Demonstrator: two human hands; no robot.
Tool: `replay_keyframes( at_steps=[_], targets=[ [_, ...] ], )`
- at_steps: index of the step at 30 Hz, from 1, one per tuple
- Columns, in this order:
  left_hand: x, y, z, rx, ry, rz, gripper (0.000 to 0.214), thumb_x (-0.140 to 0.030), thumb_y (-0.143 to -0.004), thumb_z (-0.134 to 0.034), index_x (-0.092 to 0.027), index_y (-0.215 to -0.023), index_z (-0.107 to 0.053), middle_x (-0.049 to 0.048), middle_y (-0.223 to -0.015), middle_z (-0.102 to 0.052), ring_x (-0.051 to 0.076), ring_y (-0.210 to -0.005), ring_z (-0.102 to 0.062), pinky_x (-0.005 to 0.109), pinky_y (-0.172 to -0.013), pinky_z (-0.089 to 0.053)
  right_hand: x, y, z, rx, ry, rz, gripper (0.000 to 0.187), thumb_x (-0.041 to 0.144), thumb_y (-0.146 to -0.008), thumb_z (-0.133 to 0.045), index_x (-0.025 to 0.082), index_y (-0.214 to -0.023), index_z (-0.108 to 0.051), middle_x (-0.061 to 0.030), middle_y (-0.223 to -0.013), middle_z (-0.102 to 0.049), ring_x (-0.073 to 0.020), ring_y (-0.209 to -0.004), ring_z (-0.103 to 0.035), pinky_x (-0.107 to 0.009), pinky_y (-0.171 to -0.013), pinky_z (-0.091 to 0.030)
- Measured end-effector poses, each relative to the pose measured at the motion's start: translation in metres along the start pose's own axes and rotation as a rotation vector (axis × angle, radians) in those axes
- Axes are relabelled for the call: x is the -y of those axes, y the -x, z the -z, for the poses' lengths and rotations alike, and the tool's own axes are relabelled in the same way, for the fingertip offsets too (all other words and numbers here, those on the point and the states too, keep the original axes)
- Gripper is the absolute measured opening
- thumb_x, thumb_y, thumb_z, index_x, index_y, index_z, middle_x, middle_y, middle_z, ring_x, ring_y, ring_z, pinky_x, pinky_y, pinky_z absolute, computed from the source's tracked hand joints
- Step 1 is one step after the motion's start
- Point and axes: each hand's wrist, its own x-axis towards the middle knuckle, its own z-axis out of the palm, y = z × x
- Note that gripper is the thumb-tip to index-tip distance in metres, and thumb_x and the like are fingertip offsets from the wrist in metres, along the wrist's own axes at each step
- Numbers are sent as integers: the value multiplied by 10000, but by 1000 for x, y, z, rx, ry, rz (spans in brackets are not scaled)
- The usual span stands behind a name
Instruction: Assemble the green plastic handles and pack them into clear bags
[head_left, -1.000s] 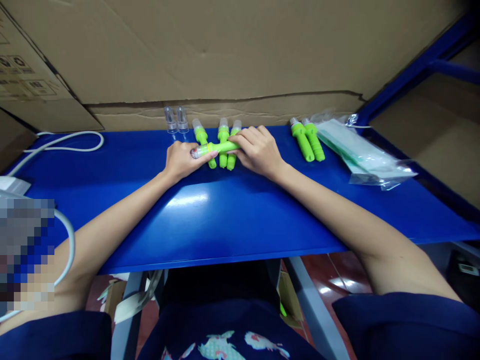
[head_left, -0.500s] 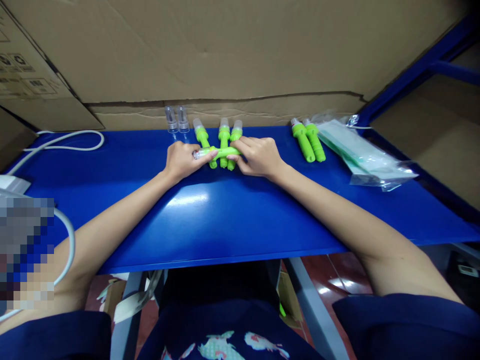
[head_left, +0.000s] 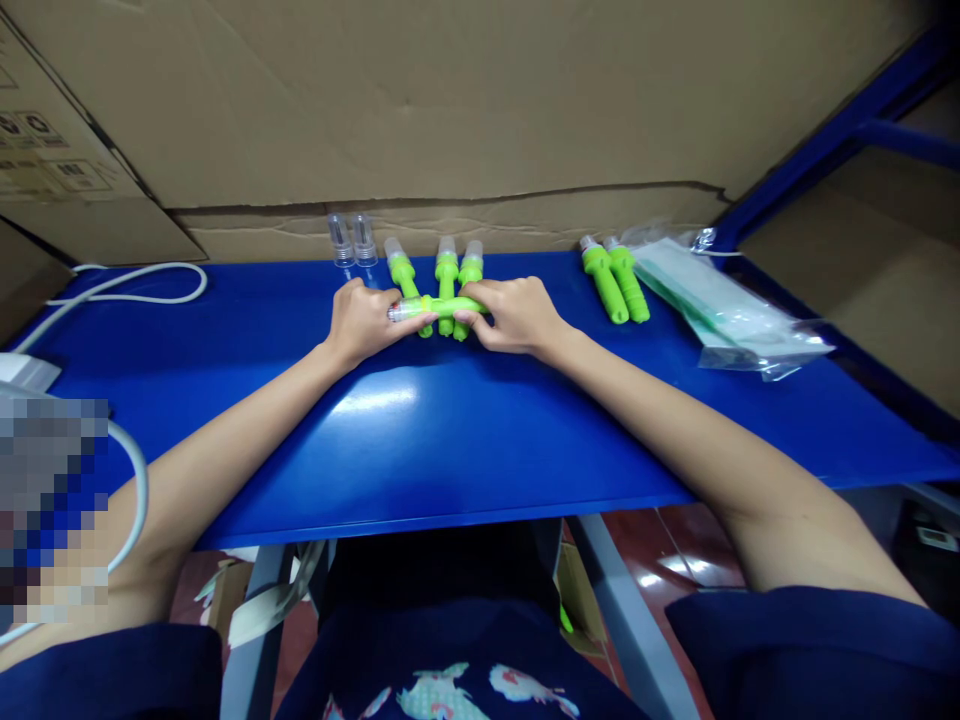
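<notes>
Between the hands (head_left: 365, 322), a green stick (head_left: 444, 307), held crosswise, both hands clamped on its ends (clear tip (head_left: 402, 310) at left)

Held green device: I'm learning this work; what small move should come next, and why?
Probably a small twist of the clear end with the left hand, while the right hand steadies the green handle: each hand holds one end, and its tightness can't be seen.

Tabletop (head_left: 480, 440) glare, dim underneath, edges perhaps soft
</notes>
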Motion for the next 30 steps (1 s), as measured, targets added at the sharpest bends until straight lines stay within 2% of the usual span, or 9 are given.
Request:
replay_keyframes(
  at_steps=[10,18,30],
  targets=[
    [0,0,4,19,38,-15,750,-911,-807,-492,-215,-656,-727,103,-590,-695,259,-665,-681,381,-685,-426,2,-1,6,111,-50,-46,467,412,-982,-417,170,-1223,-735,-139,-1069,-799,-320,-918,-723,-343,-661,-311],
    [-1,-1,4,53,43,5,762,-913,-808,-481,-208,-673,-737,107,-610,-701,271,-673,-690,398,-711,-430,3,-1,9,131,-51,-50,468,411,-988,-404,182,-1240,-724,-139,-1051,-798,-314,-894,-717,-340,-642,-280],
    [-2,-1,5,47,-22,-45,769,-915,-821,-457,-211,-676,-731,105,-614,-716,245,-616,-660,386,-687,-429,2,-1,6,138,-29,-29,474,428,-1004,-376,185,-1253,-697,-149,-1048,-795,-327,-884,-726,-342,-631,-253]
  ],
)
